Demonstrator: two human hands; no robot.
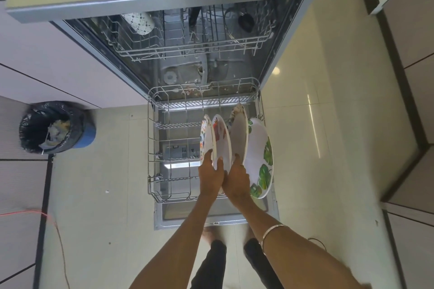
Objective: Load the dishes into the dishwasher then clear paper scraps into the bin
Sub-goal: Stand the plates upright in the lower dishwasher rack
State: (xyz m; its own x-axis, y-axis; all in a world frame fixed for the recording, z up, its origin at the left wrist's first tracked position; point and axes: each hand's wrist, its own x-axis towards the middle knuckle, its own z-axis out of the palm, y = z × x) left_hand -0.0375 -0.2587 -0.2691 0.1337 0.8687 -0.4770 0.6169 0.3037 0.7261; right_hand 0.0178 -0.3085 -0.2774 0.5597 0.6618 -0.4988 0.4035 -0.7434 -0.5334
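The dishwasher's lower rack (152,138) is pulled out over the open door. Several patterned plates stand on edge in its right half. My left hand (211,171) grips the rim of a plate with a red print (222,138), next to a smaller floral plate (204,134). My right hand (236,177) holds the near rim of a plain-backed plate (238,134). A large plate with green leaves (259,157) leans at the far right. The upper rack (187,49) holds a patterned bowl (138,22) and a dark item.
A blue bin (56,126) with a black liner and crumpled scraps stands on the floor to the left. A red cable (47,216) runs across the tiles at lower left. Cabinet fronts (413,101) line the right side. My legs are below the door.
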